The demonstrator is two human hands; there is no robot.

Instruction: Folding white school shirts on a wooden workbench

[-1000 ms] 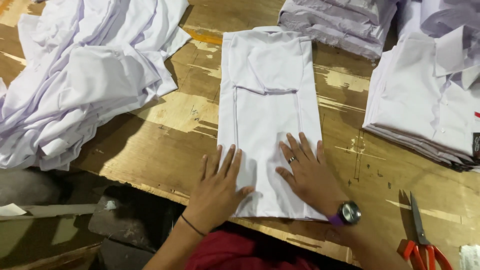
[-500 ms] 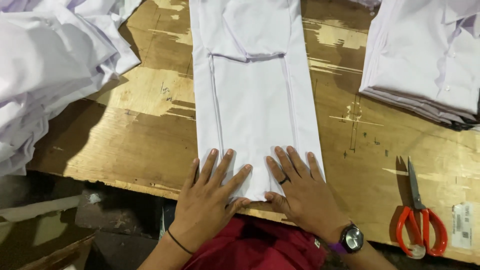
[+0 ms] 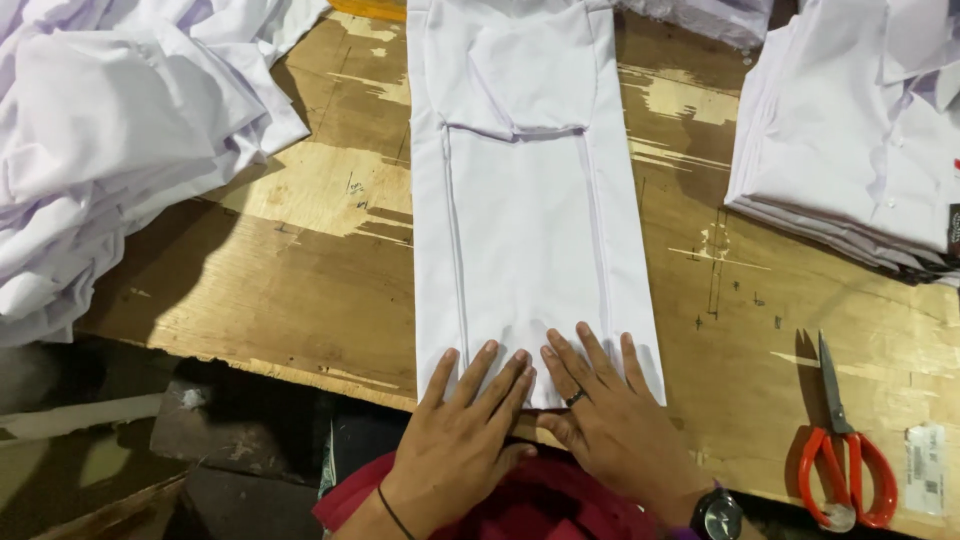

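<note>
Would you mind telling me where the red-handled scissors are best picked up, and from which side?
Grip the scissors by the red loop handles, coming from the near table edge on the right hand side. They lie flat and closed, blades pointing away, handles nearest the person.

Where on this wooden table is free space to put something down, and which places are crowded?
Bare wood lies between the heap of loose shirts and the folded shirt under the left hand and right hand. A narrower strip lies right of it, above the red scissors. The folded stack crowds the far right.
</note>
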